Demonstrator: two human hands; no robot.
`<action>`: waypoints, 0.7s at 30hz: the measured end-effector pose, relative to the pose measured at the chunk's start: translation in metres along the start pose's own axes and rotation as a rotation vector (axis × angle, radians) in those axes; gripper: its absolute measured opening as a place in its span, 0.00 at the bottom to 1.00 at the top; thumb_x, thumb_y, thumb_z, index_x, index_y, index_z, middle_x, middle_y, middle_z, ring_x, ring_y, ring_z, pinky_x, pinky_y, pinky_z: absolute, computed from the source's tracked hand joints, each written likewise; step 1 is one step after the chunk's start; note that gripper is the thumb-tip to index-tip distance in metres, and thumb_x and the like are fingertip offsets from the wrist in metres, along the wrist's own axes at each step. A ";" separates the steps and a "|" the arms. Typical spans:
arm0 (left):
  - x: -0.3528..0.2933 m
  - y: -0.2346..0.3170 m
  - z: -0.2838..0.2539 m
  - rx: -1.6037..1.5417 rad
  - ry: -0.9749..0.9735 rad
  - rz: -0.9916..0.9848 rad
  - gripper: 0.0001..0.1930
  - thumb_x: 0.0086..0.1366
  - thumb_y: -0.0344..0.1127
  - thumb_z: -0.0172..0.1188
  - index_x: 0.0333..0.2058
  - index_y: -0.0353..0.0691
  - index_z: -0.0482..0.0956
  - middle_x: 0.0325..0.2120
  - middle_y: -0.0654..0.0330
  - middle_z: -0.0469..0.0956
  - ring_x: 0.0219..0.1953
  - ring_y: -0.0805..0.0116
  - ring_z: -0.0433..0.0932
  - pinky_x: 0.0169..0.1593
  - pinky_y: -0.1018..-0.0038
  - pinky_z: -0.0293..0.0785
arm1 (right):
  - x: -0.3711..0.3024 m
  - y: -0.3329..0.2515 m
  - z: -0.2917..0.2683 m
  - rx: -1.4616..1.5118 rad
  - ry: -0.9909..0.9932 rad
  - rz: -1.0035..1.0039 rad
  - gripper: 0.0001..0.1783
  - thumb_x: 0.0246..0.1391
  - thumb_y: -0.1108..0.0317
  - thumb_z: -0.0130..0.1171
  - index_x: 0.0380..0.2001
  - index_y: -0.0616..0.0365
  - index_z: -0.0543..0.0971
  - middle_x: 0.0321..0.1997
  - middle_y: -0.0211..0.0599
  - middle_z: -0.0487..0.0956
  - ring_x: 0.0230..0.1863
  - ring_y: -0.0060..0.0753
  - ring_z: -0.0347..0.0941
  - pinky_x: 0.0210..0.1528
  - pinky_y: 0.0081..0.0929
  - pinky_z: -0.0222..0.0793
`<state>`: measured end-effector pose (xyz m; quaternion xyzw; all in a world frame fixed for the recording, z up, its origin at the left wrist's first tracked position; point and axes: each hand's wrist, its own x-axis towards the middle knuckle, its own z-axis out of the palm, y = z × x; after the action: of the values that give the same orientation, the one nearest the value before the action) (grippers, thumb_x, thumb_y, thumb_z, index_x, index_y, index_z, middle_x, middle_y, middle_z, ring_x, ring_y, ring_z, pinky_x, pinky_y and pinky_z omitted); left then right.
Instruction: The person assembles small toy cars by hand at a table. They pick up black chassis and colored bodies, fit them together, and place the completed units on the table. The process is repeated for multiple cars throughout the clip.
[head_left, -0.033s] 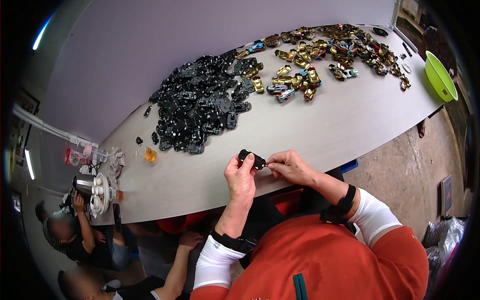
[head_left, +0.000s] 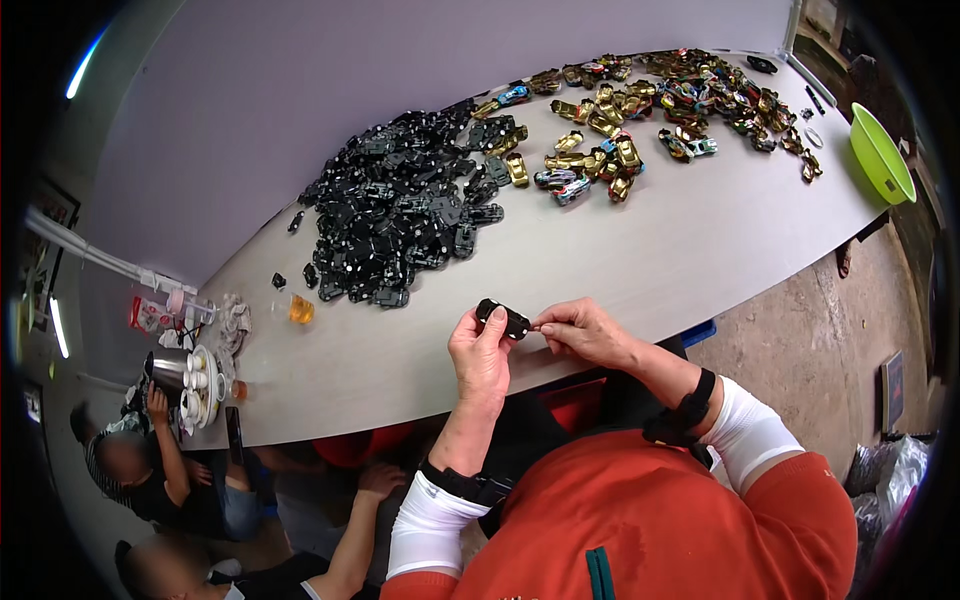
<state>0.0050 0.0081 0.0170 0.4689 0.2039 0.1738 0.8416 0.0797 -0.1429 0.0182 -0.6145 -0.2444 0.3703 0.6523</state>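
Above the table's near edge, my left hand (head_left: 481,362) grips a black toy car base (head_left: 506,320) between thumb and fingers. My right hand (head_left: 586,334) is at the right end of that part, its thumb and forefinger pinched together. Something small and thin seems to be in the pinch, but its kind is too small to tell. Beyond my left hand lies a heap of black toy car bases (head_left: 385,205). Farther right are gold and coloured toy car bodies (head_left: 592,160), some in loose groups, others in a pile (head_left: 715,90) at the back.
A pale table (head_left: 640,255) runs along a wall panel. At its left end are an amber drink (head_left: 300,309), a cloth (head_left: 235,320), and a tray with cups (head_left: 208,375). Two people sit at the lower left. A green bowl (head_left: 880,155) stands at the right edge.
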 end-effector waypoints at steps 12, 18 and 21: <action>-0.015 0.012 -0.009 0.288 -0.214 -0.186 0.06 0.59 0.28 0.56 0.35 0.35 0.74 0.24 0.63 0.75 0.20 0.81 0.68 0.18 0.86 0.61 | 0.007 -0.018 -0.010 -0.026 -0.098 0.020 0.10 0.57 0.72 0.47 0.39 0.65 0.73 0.20 0.28 0.71 0.22 0.16 0.65 0.24 0.17 0.63; -0.017 0.014 -0.010 0.262 -0.297 -0.260 0.06 0.59 0.29 0.56 0.36 0.37 0.75 0.23 0.66 0.74 0.19 0.85 0.66 0.17 0.89 0.58 | 0.008 -0.018 -0.004 -0.056 -0.121 0.003 0.07 0.56 0.72 0.48 0.34 0.64 0.73 0.20 0.26 0.70 0.21 0.14 0.63 0.23 0.15 0.61; -0.016 0.013 -0.013 0.246 -0.326 -0.285 0.07 0.59 0.29 0.56 0.36 0.38 0.75 0.23 0.67 0.74 0.19 0.86 0.65 0.17 0.89 0.57 | 0.008 -0.019 -0.004 -0.078 -0.126 -0.006 0.06 0.56 0.72 0.48 0.31 0.63 0.73 0.19 0.25 0.70 0.20 0.14 0.62 0.22 0.15 0.60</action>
<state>-0.0162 0.0165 0.0251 0.5562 0.1493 -0.0506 0.8160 0.0913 -0.1382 0.0348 -0.6141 -0.3010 0.3965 0.6125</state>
